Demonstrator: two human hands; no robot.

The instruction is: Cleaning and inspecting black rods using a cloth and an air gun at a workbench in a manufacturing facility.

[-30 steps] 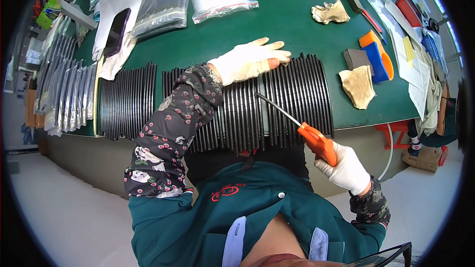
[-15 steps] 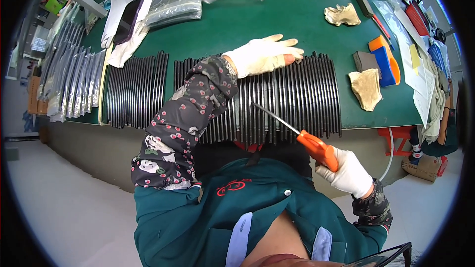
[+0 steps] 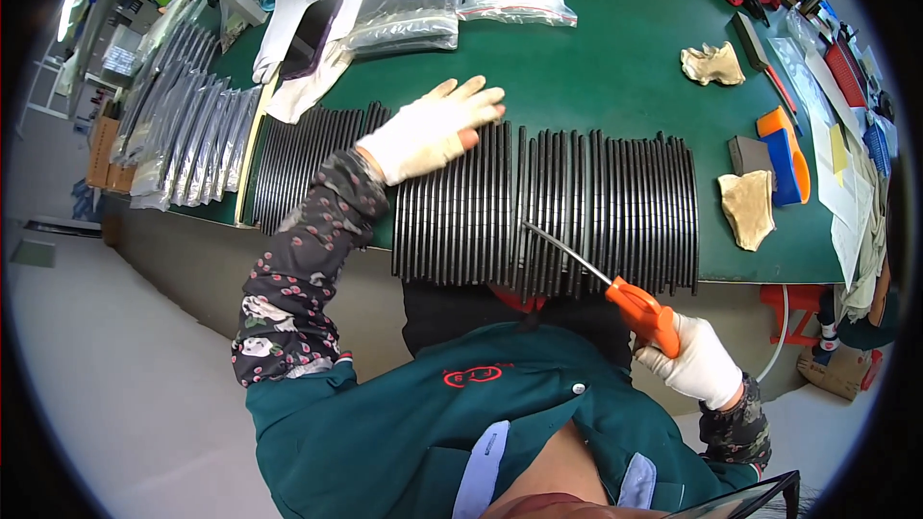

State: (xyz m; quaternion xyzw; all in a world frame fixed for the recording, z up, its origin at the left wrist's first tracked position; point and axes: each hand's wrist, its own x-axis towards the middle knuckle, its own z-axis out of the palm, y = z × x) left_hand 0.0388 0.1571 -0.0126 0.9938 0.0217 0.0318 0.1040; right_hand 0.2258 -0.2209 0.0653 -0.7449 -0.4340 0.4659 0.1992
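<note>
Black slender rods (image 3: 452,221) lie side by side in a wide row along the table's near edge, with narrow gaps between some of them. My left hand (image 3: 433,130), in a white glove with bare fingertips showing, is over the far ends of the rods at the row's left part. Its fingers are stretched out and hold nothing. In my gloved right hand (image 3: 697,360) is an orange-handled tool with a thin metal shaft (image 3: 642,315). Its tip is at the rods near the row's middle; whether it touches them I cannot tell.
Another group of black rods (image 3: 298,154) lies farther left, beside bagged rods (image 3: 192,139). At the back are a phone (image 3: 311,36) and clear plastic bags (image 3: 409,0). Tan cloth pieces (image 3: 747,210), a grey block (image 3: 750,155) and a blue-and-orange holder (image 3: 788,163) sit on the right.
My left hand has moved left along the far ends of the rods, uncovering the middle of the row. The view has shifted; the tool stays in my right hand, its tip among the rods.
</note>
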